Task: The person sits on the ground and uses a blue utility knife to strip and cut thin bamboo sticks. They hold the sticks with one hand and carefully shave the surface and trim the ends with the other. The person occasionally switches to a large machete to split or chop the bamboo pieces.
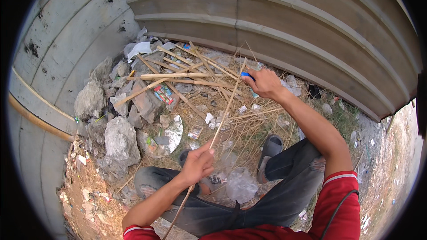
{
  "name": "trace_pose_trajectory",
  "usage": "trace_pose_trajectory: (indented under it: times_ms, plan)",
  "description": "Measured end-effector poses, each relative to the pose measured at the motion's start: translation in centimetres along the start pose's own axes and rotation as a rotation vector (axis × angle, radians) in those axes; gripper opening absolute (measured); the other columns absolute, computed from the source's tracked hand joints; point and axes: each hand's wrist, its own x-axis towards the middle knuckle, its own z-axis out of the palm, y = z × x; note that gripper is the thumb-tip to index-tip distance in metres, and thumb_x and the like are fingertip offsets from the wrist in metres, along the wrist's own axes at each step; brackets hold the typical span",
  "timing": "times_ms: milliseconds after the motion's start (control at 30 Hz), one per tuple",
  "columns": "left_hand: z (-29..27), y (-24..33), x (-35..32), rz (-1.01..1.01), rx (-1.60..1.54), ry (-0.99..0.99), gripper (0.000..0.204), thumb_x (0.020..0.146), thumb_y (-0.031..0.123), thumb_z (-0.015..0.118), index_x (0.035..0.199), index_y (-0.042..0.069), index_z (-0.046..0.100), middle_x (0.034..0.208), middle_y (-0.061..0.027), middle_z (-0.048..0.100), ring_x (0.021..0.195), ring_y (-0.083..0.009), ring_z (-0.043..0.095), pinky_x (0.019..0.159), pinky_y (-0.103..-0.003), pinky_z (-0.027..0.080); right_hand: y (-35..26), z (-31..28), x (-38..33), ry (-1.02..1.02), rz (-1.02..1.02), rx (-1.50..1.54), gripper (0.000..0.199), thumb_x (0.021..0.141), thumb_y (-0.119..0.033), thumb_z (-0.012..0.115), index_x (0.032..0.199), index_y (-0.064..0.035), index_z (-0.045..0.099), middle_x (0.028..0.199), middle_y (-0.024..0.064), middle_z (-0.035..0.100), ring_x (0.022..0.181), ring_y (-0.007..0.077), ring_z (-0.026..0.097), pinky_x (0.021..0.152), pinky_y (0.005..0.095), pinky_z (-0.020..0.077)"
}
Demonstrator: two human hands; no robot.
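Note:
My left hand (pixel 198 164) is closed around a long thin bamboo strip (pixel 227 104) that runs from below my forearm up and away toward my right hand. My right hand (pixel 265 82) is stretched forward, gripping a small blue-handled tool (pixel 247 75) at the far end of the strip. I am crouched, with my knees in dark jeans (pixel 284 191) and a grey sandal (pixel 270 147) under me. Red sleeves cover my upper arms.
A heap of split bamboo sticks (pixel 178 73), grey rocks (pixel 120 140), dry straw and paper and plastic litter lies in the corner between a grey wall (pixel 66 40) and a brown ribbed wall (pixel 275 13). A clear plastic bag (pixel 241 186) lies by my legs.

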Motion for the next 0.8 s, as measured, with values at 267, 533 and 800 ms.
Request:
trace_pose_trajectory:
  times_ms: [267,533,800]
  plan:
    - [-0.4,0.0,-1.7,0.013,-0.079,0.008,0.051,0.111,0.020,0.048,0.160,0.012,0.037,0.063,0.0067,0.028,0.048,-0.0053,0.023,0.045,-0.023,0.026,-0.8,0.1,1.3,-0.047,-0.022,-0.071,0.053,0.104,-0.052,0.047,0.097,-0.0058,0.071,0.078,0.0266,0.068,0.082,0.0483,0.067,0.074,0.0586,0.0527]
    - [-3.4,-0.6,-7.0,0.122,-0.021,0.048,0.053,0.111,0.015,0.044,0.162,0.009,0.030,0.061,0.0057,0.028,0.048,-0.0040,0.022,0.044,-0.022,0.026,8.6,-4.8,0.6,0.258,0.412,-0.046,0.061,0.105,-0.050,0.046,0.094,0.0055,0.070,0.089,0.0311,0.070,0.088,0.0494,0.068,0.081,0.0550,0.0527]
    - [-2.1,-1.2,-4.6,0.232,0.060,0.047,0.054,0.111,0.015,0.046,0.161,0.006,0.031,0.062,0.0046,0.032,0.048,-0.0046,0.026,0.044,-0.022,0.027,0.7,-5.1,1.1,0.034,0.294,0.437,0.058,0.096,-0.053,0.062,0.085,0.0039,0.068,0.071,0.0197,0.065,0.068,0.0330,0.062,0.069,0.0456,0.0480]
